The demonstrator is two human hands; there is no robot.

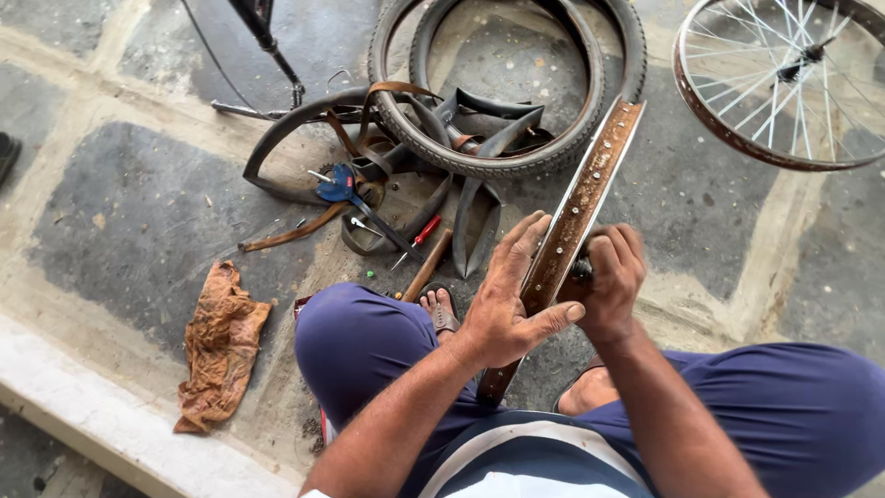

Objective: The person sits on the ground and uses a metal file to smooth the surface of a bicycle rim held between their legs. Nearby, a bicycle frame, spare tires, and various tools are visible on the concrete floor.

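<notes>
A rusty bare bicycle rim [581, 207] stands on edge between my knees, seen edge-on, running from my lap up toward the tyre. My left hand [507, 300] rests flat against the rim's left side, fingers spread and thumb pressing the inner face. My right hand [610, 277] is closed around a small dark tool at the rim's right side; the tool is mostly hidden by the fingers.
A black tyre [479, 157] lies ahead with inner tubes and rubber strips [479, 212] piled on it. A blue-handled tool [339, 184], a red-handled screwdriver [419, 235] and a wooden handle [426, 267] lie nearby. A spoked wheel [784, 83] sits top right; a brown rag [219, 341] lies left.
</notes>
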